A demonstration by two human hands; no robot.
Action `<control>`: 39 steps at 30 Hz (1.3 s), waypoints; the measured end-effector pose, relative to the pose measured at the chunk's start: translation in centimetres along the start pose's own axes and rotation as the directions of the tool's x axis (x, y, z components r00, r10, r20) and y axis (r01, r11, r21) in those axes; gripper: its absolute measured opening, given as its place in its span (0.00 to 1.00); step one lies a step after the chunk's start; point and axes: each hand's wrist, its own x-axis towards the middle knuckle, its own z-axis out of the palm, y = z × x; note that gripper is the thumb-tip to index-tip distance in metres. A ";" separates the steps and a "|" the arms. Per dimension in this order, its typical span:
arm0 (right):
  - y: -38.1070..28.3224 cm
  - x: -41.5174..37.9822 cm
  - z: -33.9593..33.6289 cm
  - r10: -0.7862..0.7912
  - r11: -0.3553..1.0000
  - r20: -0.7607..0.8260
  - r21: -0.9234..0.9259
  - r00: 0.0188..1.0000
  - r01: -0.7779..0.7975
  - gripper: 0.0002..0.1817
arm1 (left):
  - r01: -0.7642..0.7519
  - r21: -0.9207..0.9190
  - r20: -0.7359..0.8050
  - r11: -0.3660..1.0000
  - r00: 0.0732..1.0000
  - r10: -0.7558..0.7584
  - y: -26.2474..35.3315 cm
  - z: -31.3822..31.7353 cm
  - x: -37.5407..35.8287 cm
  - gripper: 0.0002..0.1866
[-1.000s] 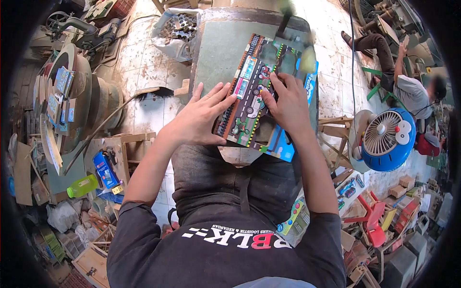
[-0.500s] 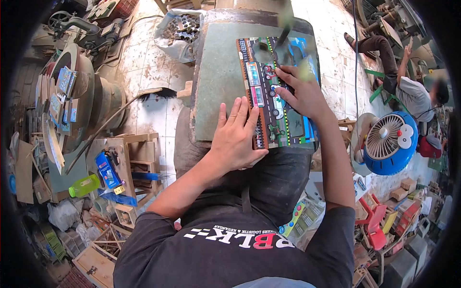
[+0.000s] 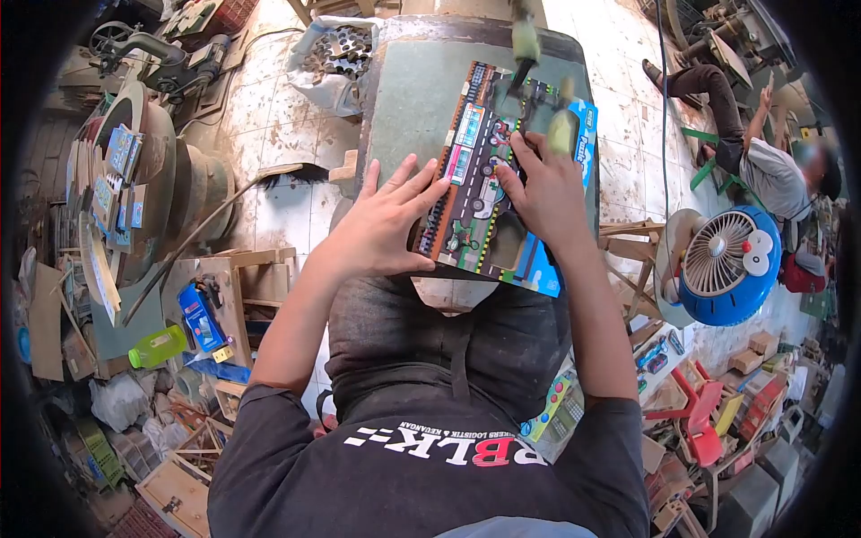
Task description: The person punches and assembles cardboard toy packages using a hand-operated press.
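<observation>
A printed puzzle board with a road, vehicles and the word "Puzzle" on a blue strip lies tilted on a green-grey machine table. Cut-out openings show in it. My left hand is spread, its fingertips and thumb along the board's left edge. On the board's right part rests my right hand, thumb and index finger apart and pressing near the ambulance picture; its other fingers are partly hidden. A dark, narrow machine part with a blurred green piece comes down at the board's far end.
A white sack of small cut pieces stands beyond the table on the left. To the right are a blue fan and a seated person. A green bottle and wooden frames lie at the left.
The puzzle board has turned clockwise, its near end swinging left. My left hand has shifted left with its edge; my right hand has moved slightly left and nearer.
</observation>
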 end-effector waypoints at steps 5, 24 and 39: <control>0.7 0.4 0.1 -0.031 0.999 -0.061 -0.012 0.998 0.030 0.29 | -0.017 0.008 -0.050 1.000 0.999 0.018 0.5 1.1 0.1 0.68; 5.6 4.3 -0.7 -0.233 0.968 0.170 0.133 0.957 0.212 0.27 | 0.179 -0.079 -0.334 0.981 0.922 -0.195 9.4 6.2 2.5 0.63; 3.9 2.5 -1.6 -0.140 0.990 0.202 0.006 0.969 0.141 0.30 | 0.081 0.060 -0.055 0.995 0.995 -0.078 2.4 1.3 0.8 0.66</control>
